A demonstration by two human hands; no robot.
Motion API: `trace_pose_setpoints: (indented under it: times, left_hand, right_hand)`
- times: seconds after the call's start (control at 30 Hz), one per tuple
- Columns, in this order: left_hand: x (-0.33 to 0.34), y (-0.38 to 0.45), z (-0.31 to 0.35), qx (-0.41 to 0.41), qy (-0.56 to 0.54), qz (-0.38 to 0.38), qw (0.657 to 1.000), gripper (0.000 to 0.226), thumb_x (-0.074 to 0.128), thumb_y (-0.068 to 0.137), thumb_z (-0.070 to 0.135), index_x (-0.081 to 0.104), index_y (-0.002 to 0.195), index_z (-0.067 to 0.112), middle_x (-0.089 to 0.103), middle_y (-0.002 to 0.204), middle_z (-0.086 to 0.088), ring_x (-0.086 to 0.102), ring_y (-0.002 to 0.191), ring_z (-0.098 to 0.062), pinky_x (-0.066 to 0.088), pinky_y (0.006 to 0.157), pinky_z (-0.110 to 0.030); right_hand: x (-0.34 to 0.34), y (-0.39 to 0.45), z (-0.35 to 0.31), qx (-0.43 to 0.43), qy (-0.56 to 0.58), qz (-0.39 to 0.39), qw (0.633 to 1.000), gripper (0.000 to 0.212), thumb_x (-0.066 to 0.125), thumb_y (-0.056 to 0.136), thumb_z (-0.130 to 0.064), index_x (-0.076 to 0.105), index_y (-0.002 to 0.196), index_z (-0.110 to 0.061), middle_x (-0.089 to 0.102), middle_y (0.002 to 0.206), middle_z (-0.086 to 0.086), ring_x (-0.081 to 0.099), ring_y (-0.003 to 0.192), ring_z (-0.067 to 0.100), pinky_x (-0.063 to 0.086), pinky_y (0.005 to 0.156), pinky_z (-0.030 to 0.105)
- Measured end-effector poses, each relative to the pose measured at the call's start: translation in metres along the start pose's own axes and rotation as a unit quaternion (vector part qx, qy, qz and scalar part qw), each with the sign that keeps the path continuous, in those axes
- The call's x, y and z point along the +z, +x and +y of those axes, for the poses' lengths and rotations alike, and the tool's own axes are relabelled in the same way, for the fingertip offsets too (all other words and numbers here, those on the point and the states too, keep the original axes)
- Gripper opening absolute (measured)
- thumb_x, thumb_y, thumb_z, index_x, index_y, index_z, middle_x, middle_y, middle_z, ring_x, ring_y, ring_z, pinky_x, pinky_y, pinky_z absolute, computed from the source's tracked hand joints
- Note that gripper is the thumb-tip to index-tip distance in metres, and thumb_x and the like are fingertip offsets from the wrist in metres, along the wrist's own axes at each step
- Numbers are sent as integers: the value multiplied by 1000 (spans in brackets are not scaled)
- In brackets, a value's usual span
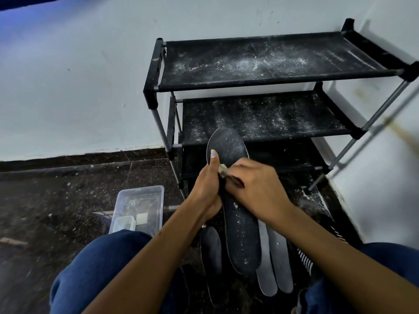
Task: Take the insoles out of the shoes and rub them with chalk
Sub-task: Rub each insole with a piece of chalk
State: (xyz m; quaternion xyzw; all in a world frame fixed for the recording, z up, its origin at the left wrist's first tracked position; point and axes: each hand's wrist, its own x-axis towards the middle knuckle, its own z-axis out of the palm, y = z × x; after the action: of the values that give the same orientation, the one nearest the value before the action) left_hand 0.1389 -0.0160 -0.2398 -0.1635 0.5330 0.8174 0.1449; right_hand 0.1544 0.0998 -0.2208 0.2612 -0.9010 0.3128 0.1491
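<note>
Left hand [207,189] grips dark insole [240,223], right hand [254,186] pinches chalk [222,169] w/ fingertips; small stub could slip or snap if pressed hard.

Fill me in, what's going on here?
A seated person is chalking a dark insole. The left hand grips it by its edge, thumb on top, while the right hand rubs a small piece of chalk across its middle. White specks already dot the insole. More insoles lie on the floor below it. A clear plastic box sits to the left, and a chalk-dusted black shoe rack stands ahead.
</note>
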Motion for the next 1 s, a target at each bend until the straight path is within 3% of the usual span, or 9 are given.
trace_pose_setpoints:
  times: [0.13,0.23,0.3,0.47,0.67,0.83,0.93,1.0]
  left_hand:
    - [-1,-1,1,-17,-30,-36,999,57,32,98,47,59,121,2,65,117,-19,64,103,-25,55,87,-34]
    - [-3,-1,0,-38,-63,-69,995,40,32,101,24,64,107,0,72,94,-14,70,82,-19,58,70,-27]
    - [-5,-2,3,-50,-86,-86,991,37,30,90,8,65,96,0,72,82,-13,70,71,-18,57,63,-25]
    - [-2,-7,7,-42,-54,-61,996,37,23,77,-9,56,91,-6,60,81,-18,63,70,-23,55,64,-27]
    - [-1,-8,5,-21,-7,-55,998,40,22,70,-15,58,82,-1,58,77,-17,59,69,-25,54,67,-33]
    - [-2,-8,2,-7,13,-57,998,43,21,63,-17,56,75,4,60,61,-8,60,60,-19,52,53,-24]
    - [0,-8,0,-9,19,-73,997,51,22,64,-18,58,92,4,61,75,-13,60,69,-23,52,65,-32]
    - [2,-9,0,-9,23,-77,997,53,21,65,-18,57,95,5,60,77,-13,59,70,-23,52,65,-32]
  right_hand:
    - [-12,12,20,66,-1,104,992,11,69,76,-5,72,86,-7,64,78,8,61,63,21,53,62,38]
    - [-8,10,19,46,6,89,995,16,69,76,-2,71,91,-6,63,82,8,62,66,19,54,63,36]
    - [-5,6,17,36,22,82,996,17,70,76,0,71,92,-4,63,83,8,62,66,19,55,62,37]
    - [-4,5,14,-8,65,41,997,17,72,74,-2,73,90,-3,65,84,8,64,69,17,55,62,33]
    - [-14,13,25,36,23,119,992,13,70,77,0,73,89,-3,66,83,8,64,70,19,50,67,28]
    - [-4,3,9,-36,36,13,999,13,69,75,-3,73,87,-4,67,85,8,64,78,22,52,71,31]
    - [-15,12,26,21,8,98,995,13,69,77,-1,73,90,-3,67,86,9,64,76,21,53,72,32]
    - [-18,12,28,34,2,117,993,13,69,78,-1,73,91,-2,68,85,9,64,75,21,54,71,32]
